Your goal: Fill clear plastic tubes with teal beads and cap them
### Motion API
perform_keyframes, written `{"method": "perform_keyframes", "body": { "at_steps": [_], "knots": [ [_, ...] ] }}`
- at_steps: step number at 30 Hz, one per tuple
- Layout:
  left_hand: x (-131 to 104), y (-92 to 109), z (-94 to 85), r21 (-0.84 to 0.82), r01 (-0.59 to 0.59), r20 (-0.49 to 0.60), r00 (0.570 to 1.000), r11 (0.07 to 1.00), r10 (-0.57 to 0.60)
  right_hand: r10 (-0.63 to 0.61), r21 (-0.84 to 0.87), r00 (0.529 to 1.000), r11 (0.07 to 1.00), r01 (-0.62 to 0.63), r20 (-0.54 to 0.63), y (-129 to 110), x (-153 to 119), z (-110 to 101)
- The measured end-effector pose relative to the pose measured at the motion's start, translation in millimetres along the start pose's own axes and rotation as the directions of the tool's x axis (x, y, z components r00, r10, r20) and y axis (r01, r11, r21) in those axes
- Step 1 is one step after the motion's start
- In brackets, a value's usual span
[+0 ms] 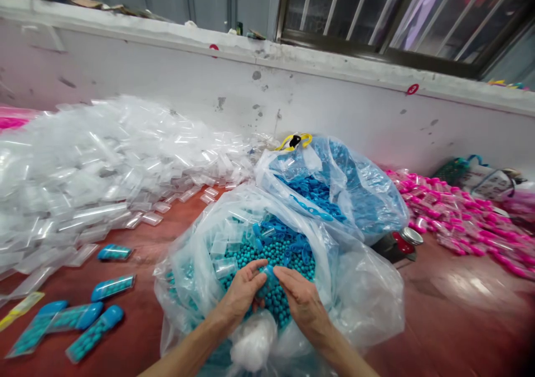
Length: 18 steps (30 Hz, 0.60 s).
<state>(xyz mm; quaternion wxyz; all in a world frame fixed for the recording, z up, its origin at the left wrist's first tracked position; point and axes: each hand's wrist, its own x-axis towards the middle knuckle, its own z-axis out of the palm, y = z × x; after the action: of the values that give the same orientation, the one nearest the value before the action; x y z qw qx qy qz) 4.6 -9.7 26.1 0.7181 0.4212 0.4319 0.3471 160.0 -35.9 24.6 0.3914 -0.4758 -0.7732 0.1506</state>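
The left hand (242, 290) has thumb and forefinger closed on a small blue-capped container (268, 275), above the open plastic bag (184, 254) in the middle of the tabletop (460, 321). The right hand (301, 294) touches it with the fingertips; if they pinch, I cannot tell. The step seems to be closing or adjusting the cap, which calls for steady support, so that no beads spill. The bag contains teal beads (278, 305), clear tubes (225, 268) and blue caps (298, 249). Toward the tabletop's left edge, capped tubes (94, 332) contain teal beads
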Motion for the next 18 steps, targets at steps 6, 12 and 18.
{"method": "perform_keyframes", "body": {
  "at_steps": [6,12,18],
  "knots": [
    [-5,0,2.3,-0.067,0.022,0.044,0.999,0.998,-0.019,0.143,0.089,0.989,0.986,-0.139,-0.045,-5,6,4],
    [-8,1,5.0,-0.07,0.018,0.037,0.999,0.997,-0.016,0.307,0.195,0.949,0.938,-0.288,-0.073,-11,7,9],
    [-8,-1,4.8,-0.191,0.048,0.043,0.998,0.98,-0.04,0.289,0.199,0.957,0.939,-0.282,-0.009,-10,3,6]
  ]
}}
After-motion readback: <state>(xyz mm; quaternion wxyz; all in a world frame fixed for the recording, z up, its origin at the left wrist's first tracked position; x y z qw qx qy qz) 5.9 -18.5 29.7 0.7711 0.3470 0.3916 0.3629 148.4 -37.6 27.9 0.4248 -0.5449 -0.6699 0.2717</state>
